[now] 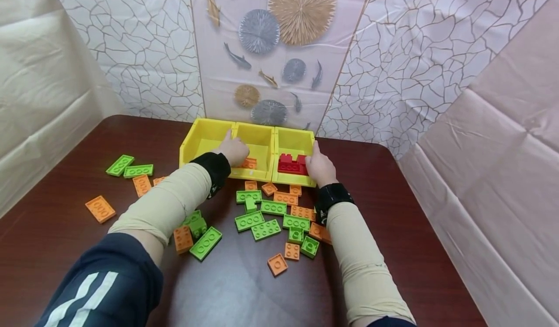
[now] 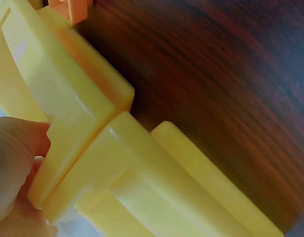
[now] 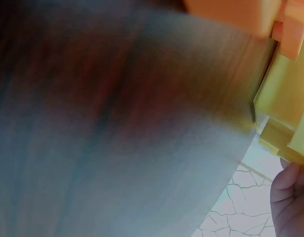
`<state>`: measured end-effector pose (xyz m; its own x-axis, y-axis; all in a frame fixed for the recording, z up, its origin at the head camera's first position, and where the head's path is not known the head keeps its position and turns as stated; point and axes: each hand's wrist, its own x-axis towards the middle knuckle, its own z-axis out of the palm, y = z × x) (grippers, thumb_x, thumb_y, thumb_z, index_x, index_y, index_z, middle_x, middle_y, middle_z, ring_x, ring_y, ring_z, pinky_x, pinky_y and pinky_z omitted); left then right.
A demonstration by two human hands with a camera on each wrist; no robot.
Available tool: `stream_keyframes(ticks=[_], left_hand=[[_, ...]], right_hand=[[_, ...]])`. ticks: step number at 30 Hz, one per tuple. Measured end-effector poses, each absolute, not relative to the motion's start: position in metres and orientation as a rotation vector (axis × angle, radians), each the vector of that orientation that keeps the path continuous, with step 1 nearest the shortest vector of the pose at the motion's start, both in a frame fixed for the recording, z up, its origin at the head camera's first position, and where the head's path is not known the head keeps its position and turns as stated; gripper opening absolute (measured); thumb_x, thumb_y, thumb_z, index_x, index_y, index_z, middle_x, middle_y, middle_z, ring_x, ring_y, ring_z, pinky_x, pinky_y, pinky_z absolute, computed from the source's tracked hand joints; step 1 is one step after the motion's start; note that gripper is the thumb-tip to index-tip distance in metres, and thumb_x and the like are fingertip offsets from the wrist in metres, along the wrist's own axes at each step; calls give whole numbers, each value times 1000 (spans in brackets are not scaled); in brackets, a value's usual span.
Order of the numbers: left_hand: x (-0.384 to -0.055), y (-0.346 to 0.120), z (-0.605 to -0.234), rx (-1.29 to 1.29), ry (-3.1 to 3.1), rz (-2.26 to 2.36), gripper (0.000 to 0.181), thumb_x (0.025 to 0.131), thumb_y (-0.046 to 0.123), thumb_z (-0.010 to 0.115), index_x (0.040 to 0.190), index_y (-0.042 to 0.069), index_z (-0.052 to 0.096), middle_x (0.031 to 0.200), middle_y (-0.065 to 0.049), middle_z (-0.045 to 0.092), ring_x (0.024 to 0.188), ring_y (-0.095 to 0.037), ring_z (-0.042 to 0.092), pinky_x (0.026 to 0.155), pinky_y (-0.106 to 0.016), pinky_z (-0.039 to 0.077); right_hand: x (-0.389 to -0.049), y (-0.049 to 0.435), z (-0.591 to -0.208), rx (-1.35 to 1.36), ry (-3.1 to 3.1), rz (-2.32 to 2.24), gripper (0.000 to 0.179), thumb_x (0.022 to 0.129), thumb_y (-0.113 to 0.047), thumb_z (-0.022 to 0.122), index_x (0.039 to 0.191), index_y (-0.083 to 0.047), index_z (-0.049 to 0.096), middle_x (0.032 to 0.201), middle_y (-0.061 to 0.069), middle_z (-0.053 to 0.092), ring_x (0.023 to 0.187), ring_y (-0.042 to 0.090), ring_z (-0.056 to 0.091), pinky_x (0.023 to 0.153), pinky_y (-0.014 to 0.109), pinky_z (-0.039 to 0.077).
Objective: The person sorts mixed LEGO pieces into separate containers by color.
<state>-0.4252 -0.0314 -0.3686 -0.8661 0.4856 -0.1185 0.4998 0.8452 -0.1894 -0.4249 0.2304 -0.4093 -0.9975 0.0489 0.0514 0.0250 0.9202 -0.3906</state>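
Note:
Three yellow bins stand side by side at the back of the table. My left hand (image 1: 234,151) pinches the wall where the left bin (image 1: 202,132) meets the middle bin (image 1: 257,174); its thumb (image 2: 14,163) bears on that wall in the left wrist view. My right hand (image 1: 322,168) grips the outer side wall of the right bin (image 1: 293,180), its index finger along the rim. Curled fingers (image 3: 290,195) show at that bin's edge in the right wrist view. Red bricks (image 1: 291,165) lie in the right bin, and an orange brick (image 1: 250,163) in the middle one.
Several green bricks (image 1: 273,207) and orange bricks (image 1: 286,198) lie loose before the bins. More lie leftward, including a flat orange brick (image 1: 100,209) and a long green brick (image 1: 206,243) near my left forearm. A patterned curtain (image 1: 257,74) hangs right behind the bins.

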Motion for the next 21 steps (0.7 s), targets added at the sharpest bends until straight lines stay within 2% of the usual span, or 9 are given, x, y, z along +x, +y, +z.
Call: stream_keyframes(ticks=[2, 5, 8, 10, 12, 16, 21], left_hand=[[-422, -30, -369, 833, 3002, -302, 21, 92, 4, 48, 97, 9, 69, 105, -11, 65, 108, -32, 51, 105, -59, 12], [-412, -19, -367, 1024, 3099, -135, 18, 88, 6, 55, 101, 9, 67, 104, -9, 62, 102, -28, 54, 101, -51, 27], [-396, 3, -364, 1391, 3071, -14, 18, 83, 5, 57, 99, 9, 66, 97, -5, 60, 91, -23, 56, 86, -38, 42], [-384, 20, -366, 1606, 2979, -27, 16, 84, 6, 55, 95, 9, 66, 91, -3, 60, 83, -20, 56, 76, -33, 46], [-372, 34, -368, 1704, 2872, -101, 14, 85, 9, 55, 94, 10, 66, 88, -2, 60, 77, -18, 56, 68, -31, 47], [-357, 53, -378, 1588, 2808, -243, 16, 91, 21, 56, 100, 15, 66, 89, 0, 60, 74, -16, 57, 65, -31, 48], [-352, 62, -392, 1429, 2845, -312, 17, 91, 28, 57, 101, 18, 67, 88, 2, 63, 74, -14, 60, 62, -32, 50]], right_hand=[[-425, 230, -410, -55, -3024, 616, 64, 98, -28, 35, 151, -15, 0, 72, 12, 51, 59, 28, 47, 56, 34, 37], [-426, 231, -409, -53, -3032, 620, 64, 99, -29, 35, 151, -16, -1, 72, 12, 51, 60, 28, 47, 56, 34, 37], [-429, 233, -407, -64, -3022, 616, 64, 99, -29, 34, 151, -16, -1, 74, 13, 51, 62, 29, 48, 58, 35, 38], [-430, 234, -405, -77, -3011, 613, 64, 99, -30, 35, 151, -16, -1, 76, 14, 52, 65, 30, 49, 60, 36, 40], [-431, 235, -404, -85, -3006, 616, 65, 99, -30, 35, 151, -15, -1, 79, 15, 53, 67, 30, 50, 62, 37, 41], [-432, 234, -406, -76, -3010, 634, 65, 99, -30, 35, 151, -14, 0, 80, 15, 54, 69, 31, 51, 64, 37, 42], [-432, 229, -413, -68, -3026, 641, 65, 99, -30, 36, 151, -15, -1, 75, 15, 52, 65, 30, 50, 60, 36, 40]])
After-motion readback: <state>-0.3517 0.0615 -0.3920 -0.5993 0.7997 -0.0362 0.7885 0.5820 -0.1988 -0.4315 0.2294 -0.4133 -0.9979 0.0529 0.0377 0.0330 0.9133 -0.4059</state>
